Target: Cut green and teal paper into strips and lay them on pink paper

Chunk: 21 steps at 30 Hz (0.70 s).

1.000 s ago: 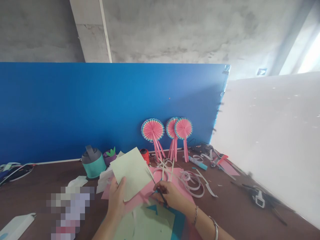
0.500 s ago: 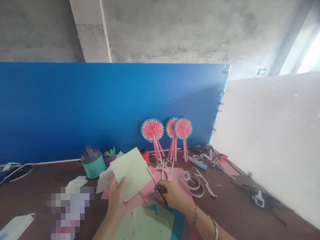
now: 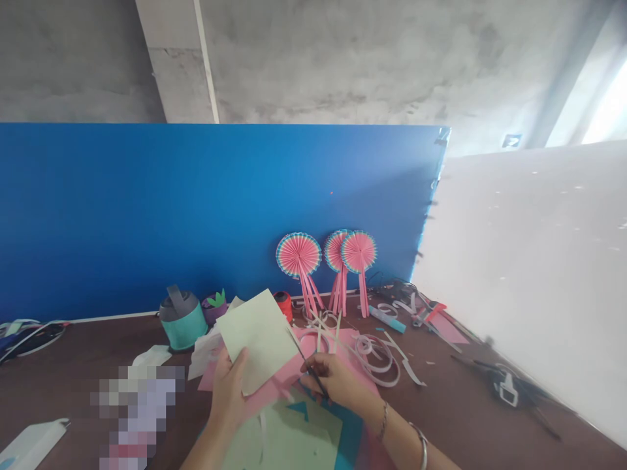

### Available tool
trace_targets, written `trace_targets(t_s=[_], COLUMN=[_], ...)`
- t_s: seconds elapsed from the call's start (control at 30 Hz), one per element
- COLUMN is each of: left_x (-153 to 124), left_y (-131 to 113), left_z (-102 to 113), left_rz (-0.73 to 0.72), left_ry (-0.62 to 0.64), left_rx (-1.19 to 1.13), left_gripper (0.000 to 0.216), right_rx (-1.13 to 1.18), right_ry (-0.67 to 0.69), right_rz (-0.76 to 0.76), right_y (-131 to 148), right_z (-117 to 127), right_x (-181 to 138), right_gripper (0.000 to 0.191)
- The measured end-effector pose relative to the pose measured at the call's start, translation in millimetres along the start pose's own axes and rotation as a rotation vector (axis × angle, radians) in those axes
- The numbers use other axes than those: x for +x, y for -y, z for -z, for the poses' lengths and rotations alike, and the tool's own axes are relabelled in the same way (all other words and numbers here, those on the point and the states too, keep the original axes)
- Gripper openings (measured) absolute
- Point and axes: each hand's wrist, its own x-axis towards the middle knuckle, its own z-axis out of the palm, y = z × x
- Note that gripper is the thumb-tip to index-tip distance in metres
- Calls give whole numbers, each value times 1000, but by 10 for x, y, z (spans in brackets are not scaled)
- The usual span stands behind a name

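My left hand (image 3: pixel 231 382) pinches the lower left edge of a pale green sheet of paper (image 3: pixel 259 339), thumb on top, and holds it tilted above the table. In my right hand (image 3: pixel 333 382) is a pair of dark scissors (image 3: pixel 316 375), the fingers closed round the handles. Their blades reach up to the right edge of the sheet; whether they are apart I cannot tell. Beneath both hands lie pink paper (image 3: pixel 289 377), more pale green paper (image 3: pixel 294 440), blue paper (image 3: pixel 350 434) and small blue scraps.
Three pink pleated paper fans (image 3: pixel 298 254) lean against the blue partition (image 3: pixel 196 196). Curled paper strips (image 3: pixel 377 359) and a light blue glue tube (image 3: pixel 386 318) lie to the right. A teal pot (image 3: pixel 183 323) stands behind on the left, near a red object (image 3: pixel 283 305).
Almost nothing differs. The sheet and my left hand keep their place, and my right hand shifts very slightly at the sheet's edge.
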Motion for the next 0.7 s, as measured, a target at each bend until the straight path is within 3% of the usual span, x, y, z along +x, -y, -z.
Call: trace_targets(t_s=[0.23, 0.5, 0.7], left_x=[44, -52, 6], left_y=[72, 16, 88], left_z=[8, -14, -6], left_rz=[45, 230, 154], left_ry=[-6, 80, 125], left_rx=[30, 24, -12], left_gripper=[47, 52, 60], right_rx=[80, 82, 57], right_ry=[47, 21, 6], right_rz=[-26, 3, 5], right_y=[-11, 27, 103], right_z=[20, 7, 23], right_x=[-2, -7, -40], right_gripper=[30, 23, 17])
